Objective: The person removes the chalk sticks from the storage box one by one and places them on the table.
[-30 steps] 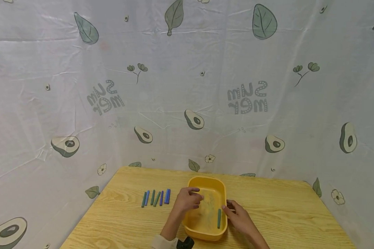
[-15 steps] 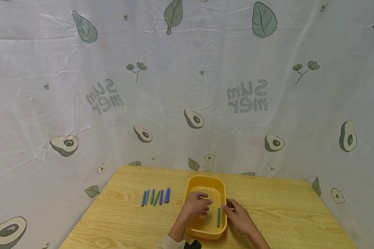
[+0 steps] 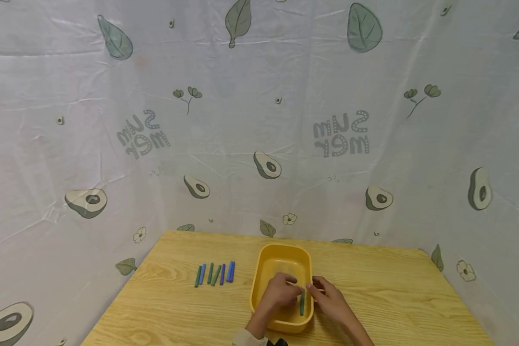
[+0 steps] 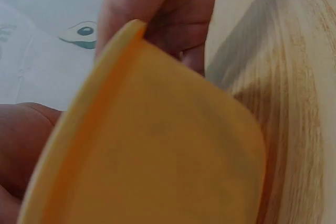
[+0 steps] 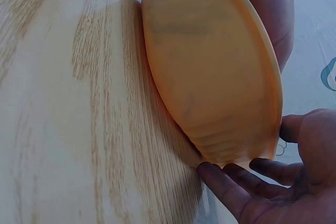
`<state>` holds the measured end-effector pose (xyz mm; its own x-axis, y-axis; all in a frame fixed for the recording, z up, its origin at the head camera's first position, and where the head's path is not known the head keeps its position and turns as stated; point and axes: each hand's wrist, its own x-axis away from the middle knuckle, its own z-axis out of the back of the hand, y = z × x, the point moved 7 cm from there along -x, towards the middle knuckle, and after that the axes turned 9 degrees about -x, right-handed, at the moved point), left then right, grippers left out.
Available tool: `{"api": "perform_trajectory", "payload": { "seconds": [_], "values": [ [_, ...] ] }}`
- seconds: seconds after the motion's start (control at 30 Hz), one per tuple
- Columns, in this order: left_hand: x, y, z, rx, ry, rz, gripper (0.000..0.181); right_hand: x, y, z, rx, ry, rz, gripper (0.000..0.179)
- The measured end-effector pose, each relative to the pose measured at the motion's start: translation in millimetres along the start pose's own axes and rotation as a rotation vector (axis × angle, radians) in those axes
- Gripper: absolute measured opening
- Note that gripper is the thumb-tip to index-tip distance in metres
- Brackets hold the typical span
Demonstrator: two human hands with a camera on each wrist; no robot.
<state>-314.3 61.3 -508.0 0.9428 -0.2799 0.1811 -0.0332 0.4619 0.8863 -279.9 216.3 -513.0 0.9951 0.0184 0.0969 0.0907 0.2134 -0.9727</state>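
In the head view, a yellow plastic tub (image 3: 281,262) with smudges on its floor stands near the table's front. One dark green chalk-like stick (image 3: 302,306) lies inside along the right wall. My left hand (image 3: 281,290) reaches down into the tub, fingers loosely bent, fingertips at the stick's far end; whether they touch it is unclear. At the right rim, my right hand (image 3: 334,302) holds the tub, thumb on the edge and fingers outside. The right wrist view shows this right hand (image 5: 294,171) against the tub's outer wall (image 5: 210,66). The tub's wall (image 4: 168,140) hides the left fingertips in the left wrist view.
Left of the tub, several green, blue and purple sticks (image 3: 216,275) lie in a row on the wood-grain table (image 3: 164,307). A pale printed curtain (image 3: 225,134) hangs behind and at both sides.
My left hand has moved from the tub's left side rightward and nearer, to the green stick. The right hand keeps its hold on the rim.
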Motion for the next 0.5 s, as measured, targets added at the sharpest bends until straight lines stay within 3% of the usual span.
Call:
{"api": "perform_trajectory", "payload": {
  "seconds": [0.23, 0.5],
  "values": [
    [-2.3, -1.7, -5.9, -0.146, 0.045, -0.028, 0.030, -1.8, 1.0, -2.0, 0.012, -0.014, -0.008, 0.054],
    [-3.5, 7.4, -10.3, -0.255, 0.118, -0.099, 0.027, -1.8, 0.0, -0.6, 0.010, -0.013, -0.007, 0.053]
  ]
}}
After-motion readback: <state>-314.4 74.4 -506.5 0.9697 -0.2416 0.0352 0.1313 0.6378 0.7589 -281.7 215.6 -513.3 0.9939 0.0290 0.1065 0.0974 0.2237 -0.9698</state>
